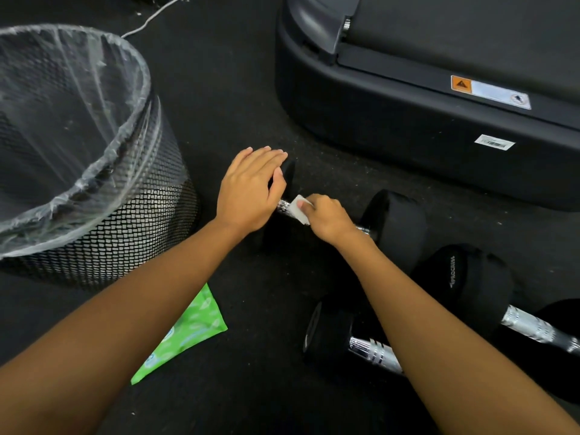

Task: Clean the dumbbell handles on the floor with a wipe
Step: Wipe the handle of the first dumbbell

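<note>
Three black dumbbells lie on the dark floor. The farthest dumbbell [394, 221] runs left to right, and its chrome handle [284, 206] shows between my hands. My right hand [326, 219] grips a folded white wipe [299, 210] wrapped on that handle. My left hand [251, 186] rests flat with straight fingers on the dumbbell's left head, which it mostly hides. A second dumbbell [326, 334] with a bare chrome handle [375, 353] lies under my right forearm. A third dumbbell [470, 277] lies at the right, with its handle [533, 328] uncovered.
A black mesh waste bin [125, 233] with a clear plastic liner stands at the left. A green pack of wipes [188, 331] lies on the floor under my left forearm. A treadmill base [392, 120] fills the upper right. A white cable [150, 18] crosses the floor at the top.
</note>
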Demonstrator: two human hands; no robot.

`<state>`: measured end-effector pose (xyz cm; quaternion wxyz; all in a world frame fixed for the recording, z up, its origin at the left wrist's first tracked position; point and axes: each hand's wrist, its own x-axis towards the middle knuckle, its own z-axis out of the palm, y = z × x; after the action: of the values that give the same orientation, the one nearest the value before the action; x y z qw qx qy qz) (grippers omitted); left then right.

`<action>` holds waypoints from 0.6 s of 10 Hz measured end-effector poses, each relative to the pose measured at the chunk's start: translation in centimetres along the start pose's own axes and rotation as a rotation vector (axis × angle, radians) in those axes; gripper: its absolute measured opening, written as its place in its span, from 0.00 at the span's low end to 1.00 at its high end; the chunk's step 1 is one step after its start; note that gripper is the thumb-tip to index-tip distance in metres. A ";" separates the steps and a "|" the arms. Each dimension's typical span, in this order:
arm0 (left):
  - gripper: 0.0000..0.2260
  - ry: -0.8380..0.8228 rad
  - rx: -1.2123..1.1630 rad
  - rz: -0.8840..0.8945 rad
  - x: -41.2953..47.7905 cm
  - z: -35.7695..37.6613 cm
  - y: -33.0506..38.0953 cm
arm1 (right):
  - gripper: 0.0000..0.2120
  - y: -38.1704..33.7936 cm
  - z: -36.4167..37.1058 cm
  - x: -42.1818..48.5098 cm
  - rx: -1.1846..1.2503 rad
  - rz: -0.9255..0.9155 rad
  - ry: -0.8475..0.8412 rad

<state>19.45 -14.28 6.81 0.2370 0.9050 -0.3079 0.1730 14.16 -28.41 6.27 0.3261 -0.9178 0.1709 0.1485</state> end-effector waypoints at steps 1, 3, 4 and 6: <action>0.20 0.010 -0.002 0.000 -0.1 -0.1 -0.1 | 0.17 -1.1 0.4 0.1 -0.079 -0.052 -0.034; 0.20 0.007 0.000 0.006 -0.3 -0.1 0.0 | 0.16 0.3 0.0 -1.2 -0.139 -0.179 0.051; 0.20 0.011 -0.003 0.004 -0.3 -0.2 -0.1 | 0.16 0.2 -1.3 -0.3 -0.062 -0.008 -0.100; 0.20 0.015 0.005 -0.001 -0.2 -0.1 0.1 | 0.16 -2.4 0.2 0.3 -0.171 -0.098 -0.096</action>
<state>19.25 -14.20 6.79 0.2370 0.9045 -0.3053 0.1803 15.40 -26.62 7.31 0.2610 -0.9415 0.0966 0.1900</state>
